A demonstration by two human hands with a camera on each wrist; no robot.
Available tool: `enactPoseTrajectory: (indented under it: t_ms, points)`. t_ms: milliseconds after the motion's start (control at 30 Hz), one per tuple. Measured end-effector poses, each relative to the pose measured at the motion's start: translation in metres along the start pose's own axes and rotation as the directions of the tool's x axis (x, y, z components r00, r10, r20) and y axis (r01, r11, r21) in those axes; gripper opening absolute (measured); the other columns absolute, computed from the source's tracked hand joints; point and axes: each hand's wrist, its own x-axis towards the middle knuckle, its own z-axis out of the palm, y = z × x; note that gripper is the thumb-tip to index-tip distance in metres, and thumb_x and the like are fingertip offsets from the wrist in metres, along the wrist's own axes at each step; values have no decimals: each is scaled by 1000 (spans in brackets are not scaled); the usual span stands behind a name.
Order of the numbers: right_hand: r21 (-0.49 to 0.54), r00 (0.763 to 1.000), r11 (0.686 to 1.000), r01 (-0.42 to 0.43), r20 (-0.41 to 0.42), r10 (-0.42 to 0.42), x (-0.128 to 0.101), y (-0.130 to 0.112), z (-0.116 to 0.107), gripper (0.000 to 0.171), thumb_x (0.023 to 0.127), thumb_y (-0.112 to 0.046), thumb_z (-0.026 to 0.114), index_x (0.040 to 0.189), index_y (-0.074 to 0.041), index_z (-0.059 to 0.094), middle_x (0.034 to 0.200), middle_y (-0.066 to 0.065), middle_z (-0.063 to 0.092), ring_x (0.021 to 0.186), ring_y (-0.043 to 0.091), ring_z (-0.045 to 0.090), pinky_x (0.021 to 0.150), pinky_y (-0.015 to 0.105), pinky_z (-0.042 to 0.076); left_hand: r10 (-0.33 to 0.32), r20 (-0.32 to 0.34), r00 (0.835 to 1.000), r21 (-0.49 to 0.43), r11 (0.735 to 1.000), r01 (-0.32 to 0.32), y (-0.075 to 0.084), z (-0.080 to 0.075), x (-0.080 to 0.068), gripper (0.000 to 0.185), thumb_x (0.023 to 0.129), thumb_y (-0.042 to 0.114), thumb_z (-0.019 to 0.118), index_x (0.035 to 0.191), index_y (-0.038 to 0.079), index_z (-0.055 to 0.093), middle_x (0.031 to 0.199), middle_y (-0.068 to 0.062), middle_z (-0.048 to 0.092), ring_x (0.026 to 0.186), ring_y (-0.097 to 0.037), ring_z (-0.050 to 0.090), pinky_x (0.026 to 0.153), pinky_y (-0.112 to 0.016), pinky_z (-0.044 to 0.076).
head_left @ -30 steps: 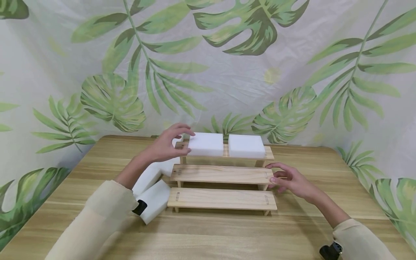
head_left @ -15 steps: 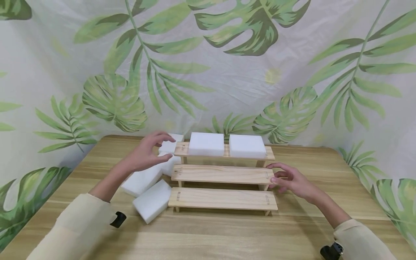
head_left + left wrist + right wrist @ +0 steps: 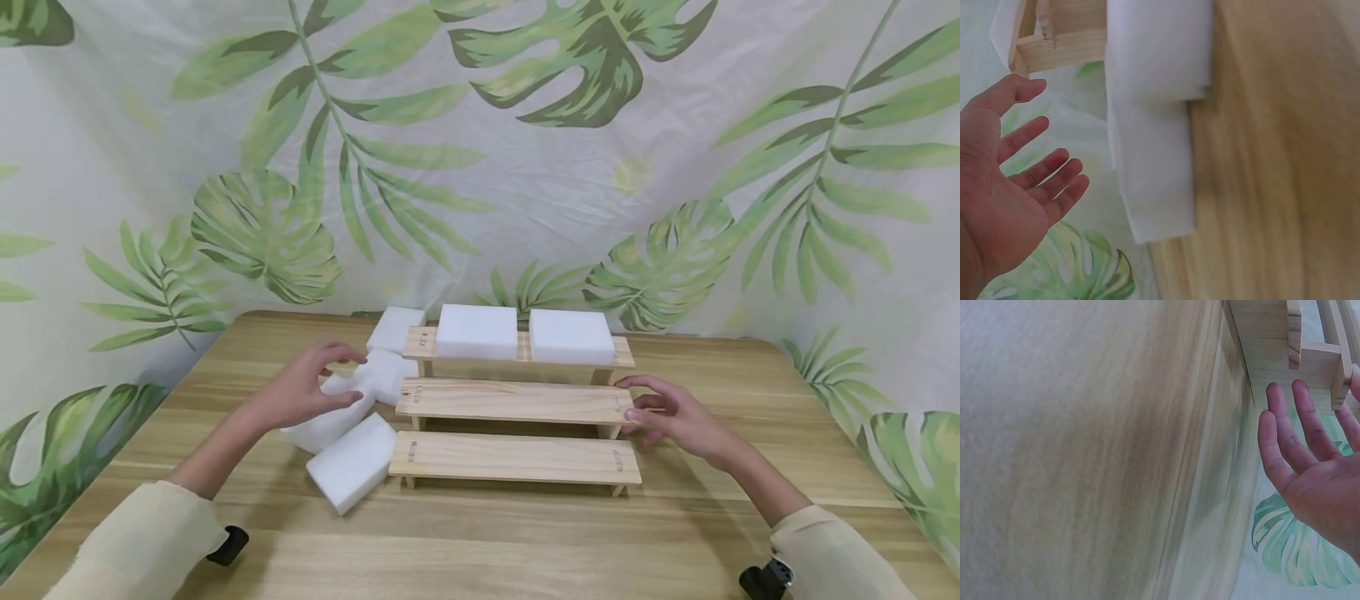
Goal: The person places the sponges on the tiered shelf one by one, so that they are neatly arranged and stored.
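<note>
three wooden steps make up the tiered shelf (image 3: 517, 402) on the table (image 3: 480, 533), two white foam blocks (image 3: 476, 332) on its top step. the left hand (image 3: 303, 392), fingers loose and empty, hovers over loose foam blocks (image 3: 351, 462); the right hand (image 3: 671, 417), relaxed, touches the shelf's right end.

The head view looks forward and down over the whole bench (image 3: 480, 533). Both wrist views sit close, sharing the wooden stepped rack (image 3: 517, 400).
</note>
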Motion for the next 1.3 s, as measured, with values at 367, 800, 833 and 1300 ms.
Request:
enactPoseTrajectory:
  t_ms: [367, 800, 833, 1300]
  points:
    - [-2, 1000, 1000, -6, 3, 6, 1, -1, 0, 52, 105, -14, 60, 150, 3, 41, 111, 20, 68, 99, 28, 74, 79, 46, 60, -69, 5, 998, 53, 996, 68, -19, 0, -24, 44, 80, 21, 89, 113, -3, 71, 117, -21, 65, 105, -40, 61, 84, -55, 53]
    - [-7, 1000, 1000, -4, 2, 4, 1, -2, 0, 52, 105, -14, 61, 150, 2, 42, 111, 20, 67, 99, 29, 74, 79, 46, 60, -161, 72, 984, 102, 983, 153, -22, 1, -35, 46, 77, 30, 92, 109, 3, 73, 120, -26, 59, 106, -40, 58, 86, -54, 51]
    - [-7, 1000, 1000, -2, 1, 2, 1, -1, 0, 52, 105, -14, 61, 150, 2, 42, 111, 20, 67, 98, 30, 74, 79, 46, 61, -165, 75, 983, 105, 982, 157, -22, 1, -35, 46, 77, 30, 92, 110, 3, 73, 119, -26, 59, 104, -38, 58, 85, -53, 51]
    - [-8, 1000, 1000, 3, -6, -3, 1, 1, 0, 52, 105, -13, 62, 150, 2, 42, 111, 20, 67, 98, 30, 74, 78, 47, 60, -165, 78, 983, 143, 978, 153, -22, 5, -30, 49, 77, 39, 91, 109, 9, 68, 112, -20, 60, 97, -30, 57, 82, -45, 50]
